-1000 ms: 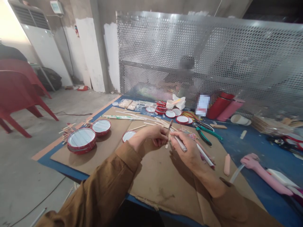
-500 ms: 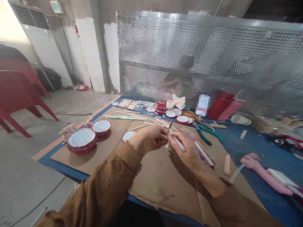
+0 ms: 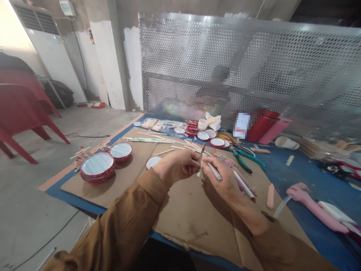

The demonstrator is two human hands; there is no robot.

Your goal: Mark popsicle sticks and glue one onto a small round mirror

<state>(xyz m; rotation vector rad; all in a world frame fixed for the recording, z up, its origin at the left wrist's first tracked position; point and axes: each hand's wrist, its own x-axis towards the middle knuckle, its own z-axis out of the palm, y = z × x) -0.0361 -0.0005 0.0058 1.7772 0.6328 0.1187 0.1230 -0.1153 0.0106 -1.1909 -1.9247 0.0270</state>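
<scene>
My left hand pinches a flat wooden craft stick, part of which looks coloured brown, above the cardboard. In my right hand is a pale marker pen, gripped like a writing tool with its front end at the stick. The exact contact of tip and stick is hidden by my fingers. Beside the right hand lies a white pen with a red end. A round white-faced, red-rimmed drum sits partly behind my left wrist.
Red-rimmed drums with sticks beside them stand on the left. Loose wooden sticks, green-handled pliers and a pink glue gun lie around. A red bottle and a phone stand by the perforated metal screen.
Almost nothing differs. The marker pen and the fingers of my right hand have shifted very slightly at the stick; my left hand stays in place.
</scene>
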